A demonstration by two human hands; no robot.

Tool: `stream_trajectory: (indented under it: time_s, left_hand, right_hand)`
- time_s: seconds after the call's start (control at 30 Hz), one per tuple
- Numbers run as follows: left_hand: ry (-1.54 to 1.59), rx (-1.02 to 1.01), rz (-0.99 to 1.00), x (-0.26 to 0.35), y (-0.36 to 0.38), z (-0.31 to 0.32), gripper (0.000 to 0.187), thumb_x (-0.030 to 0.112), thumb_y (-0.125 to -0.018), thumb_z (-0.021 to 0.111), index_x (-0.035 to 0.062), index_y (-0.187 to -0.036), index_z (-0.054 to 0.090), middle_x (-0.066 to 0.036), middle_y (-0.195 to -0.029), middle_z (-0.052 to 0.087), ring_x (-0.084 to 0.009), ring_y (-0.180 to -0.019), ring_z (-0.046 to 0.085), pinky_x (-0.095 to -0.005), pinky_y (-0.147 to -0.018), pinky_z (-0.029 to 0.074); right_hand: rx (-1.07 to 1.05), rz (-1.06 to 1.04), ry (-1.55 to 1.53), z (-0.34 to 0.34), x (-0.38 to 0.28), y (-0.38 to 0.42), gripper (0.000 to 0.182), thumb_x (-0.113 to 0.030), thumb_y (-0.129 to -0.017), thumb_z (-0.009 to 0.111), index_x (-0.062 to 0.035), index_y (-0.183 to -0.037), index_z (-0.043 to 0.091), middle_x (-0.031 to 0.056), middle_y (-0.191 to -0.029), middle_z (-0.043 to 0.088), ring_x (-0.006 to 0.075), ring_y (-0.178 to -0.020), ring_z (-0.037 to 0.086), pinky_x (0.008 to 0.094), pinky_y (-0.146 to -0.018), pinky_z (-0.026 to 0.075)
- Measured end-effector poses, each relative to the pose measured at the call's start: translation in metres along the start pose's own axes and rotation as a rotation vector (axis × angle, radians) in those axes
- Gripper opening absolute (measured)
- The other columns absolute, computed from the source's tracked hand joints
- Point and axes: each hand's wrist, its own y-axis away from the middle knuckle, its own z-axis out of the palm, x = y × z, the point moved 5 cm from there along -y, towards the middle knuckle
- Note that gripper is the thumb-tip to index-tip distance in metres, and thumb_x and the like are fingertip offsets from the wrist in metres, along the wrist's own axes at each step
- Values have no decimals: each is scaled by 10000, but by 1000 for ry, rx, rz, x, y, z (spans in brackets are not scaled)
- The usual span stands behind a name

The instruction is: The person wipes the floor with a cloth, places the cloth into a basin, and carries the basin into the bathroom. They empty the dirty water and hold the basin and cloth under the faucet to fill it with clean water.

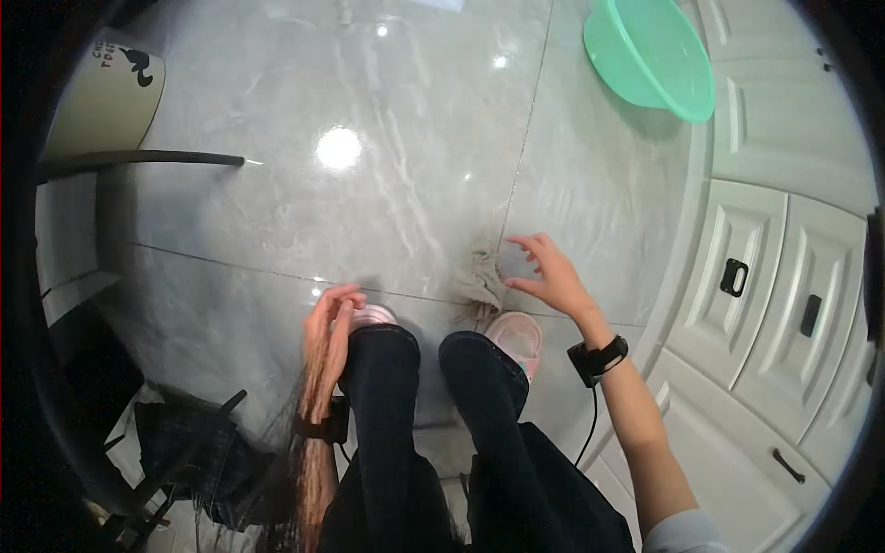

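A crumpled beige-grey cloth [481,284] lies on the tiled floor just in front of the pink slipper on my right foot. Beside the cloth, on its right, my right hand [546,275] is open, thumb and fingers apart, with a small gap to the cloth. My left hand [330,318] hangs by my left knee, above the other pink slipper, its fingers loosely bent and apart, holding nothing. Each wrist wears a black strap with a small device. Long hair partly covers my left forearm.
A green basin [650,55] rests at the upper right beside white cabinets [737,276] with dark handles. At the upper left are a cream bin-like container [106,97] and a dark curved bar [175,158]. Dark fabric [198,461] and thin black legs are at the lower left.
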Motion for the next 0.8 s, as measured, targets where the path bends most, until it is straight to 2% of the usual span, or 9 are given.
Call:
stream_trajectory:
  time_s: [0.1, 0.2, 0.27, 0.33, 0.43, 0.53, 0.57, 0.67, 0.8]
  left_hand:
    - [6, 24, 6, -1, 0, -5, 210, 91, -955, 484, -20, -1111, 571, -79, -969, 635, -138, -910, 580, -275, -857, 455]
    - [4, 66, -7, 3, 4, -17, 211, 97, -956, 484, -20, -1108, 573, -80, -964, 636, -141, -912, 581, -276, -853, 456]
    - [5, 88, -5, -2, 5, -21, 212, 102, -958, 485, -22, -1105, 575, -79, -958, 637, -142, -908, 583, -275, -850, 456]
    - [2, 103, 4, -9, 5, -25, 213, 107, -959, 487, -23, -1101, 576, -79, -951, 638, -143, -901, 586, -275, -847, 457]
    - [-19, 92, -45, -19, 10, -29, 207, 121, -958, 498, -23, -1083, 578, -71, -946, 639, -139, -889, 586, -283, -840, 462]
    - [-78, 81, -88, -22, 20, -36, 201, 128, -961, 499, -18, -1073, 579, -67, -945, 639, -137, -889, 584, -286, -837, 464]
    - [-101, 82, -101, -22, 24, -38, 199, 130, -962, 499, -16, -1070, 580, -66, -944, 639, -136, -889, 584, -286, -835, 464]
    - [-91, 122, -153, -26, 29, -48, 228, 190, -949, 541, -3, -1055, 600, -61, -913, 649, -134, -876, 591, -267, -817, 454]
    - [-122, 99, -202, -27, 26, -43, 203, 139, -964, 500, -8, -1077, 582, -69, -943, 640, -135, -881, 582, -281, -830, 462]
  right_hand:
    - [84, 15, -59, -9, 13, -4, 563, -144, -757, 714, -119, -1274, 493, 94, -1077, 539, 196, -879, 577, 318, -715, 496]
    - [346, 68, -253, -49, 55, -12, 518, -119, -811, 657, -105, -1293, 467, 75, -1069, 542, 139, -860, 572, 282, -690, 499]
    - [449, 152, -506, -89, 84, -17, 487, -121, -860, 592, -92, -1320, 434, 63, -1079, 547, 126, -867, 576, 278, -694, 510]
    - [536, 212, -592, -130, 102, -16, 499, -142, -881, 551, -92, -1352, 393, 65, -1091, 546, 148, -894, 582, 293, -720, 520]
    - [553, 289, -475, -176, 110, -15, 540, -175, -887, 551, -80, -1378, 347, 80, -1146, 544, 166, -951, 581, 317, -772, 514]
    - [550, 323, -604, -204, 115, -17, 602, -200, -884, 572, -75, -1405, 299, 98, -1210, 529, 192, -1014, 573, 344, -820, 499]
    - [536, 301, -689, -212, 122, -20, 652, -200, -883, 579, -37, -1421, 248, 142, -1318, 470, 236, -1111, 546, 366, -894, 476]
    - [653, 197, -1067, -242, 150, -51, 630, -157, -907, 545, 22, -1413, 216, 185, -1400, 377, 271, -1234, 461, 395, -1005, 423]
    - [609, 25, -1518, -254, 138, -92, 579, -80, -931, 495, 71, -1398, 186, 228, -1463, 241, 298, -1346, 308, 434, -1108, 324]
